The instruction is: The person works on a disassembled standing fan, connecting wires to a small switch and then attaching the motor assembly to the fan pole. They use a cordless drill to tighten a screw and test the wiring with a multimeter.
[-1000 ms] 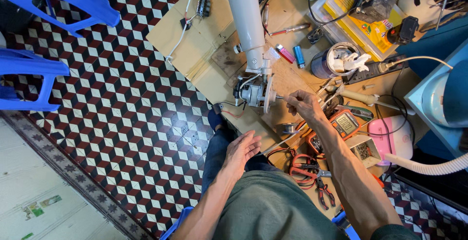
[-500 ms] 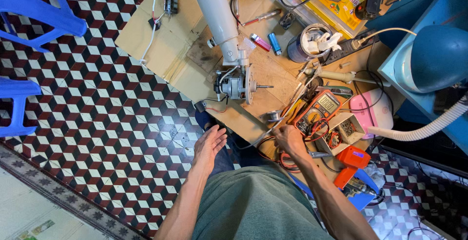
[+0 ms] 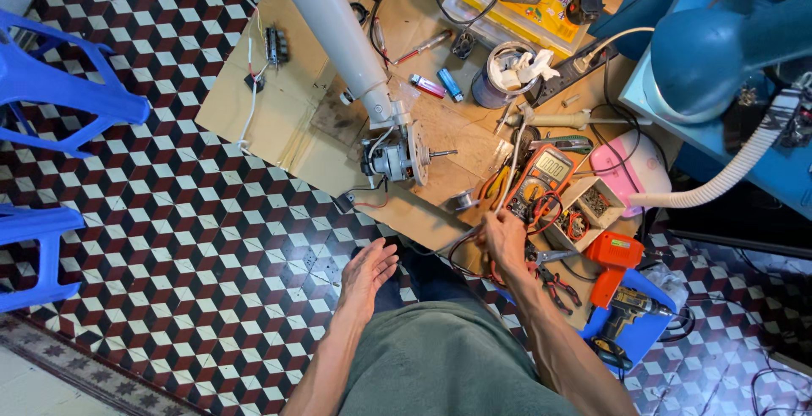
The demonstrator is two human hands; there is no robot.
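the right hand (image 3: 505, 243) pinches thin, limp multimeter leads (image 3: 474, 251) just below the multimeter (image 3: 544, 173); the left hand (image 3: 368, 270) hovers spread, holding nothing.

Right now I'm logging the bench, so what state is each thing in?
Fan motor: bare, lying on its side, shaft pointing right.
Multimeter: face up, leads attached.
Left hand: open, empty, over the knee.
Right hand: closed on the wires.
Parts box: open.
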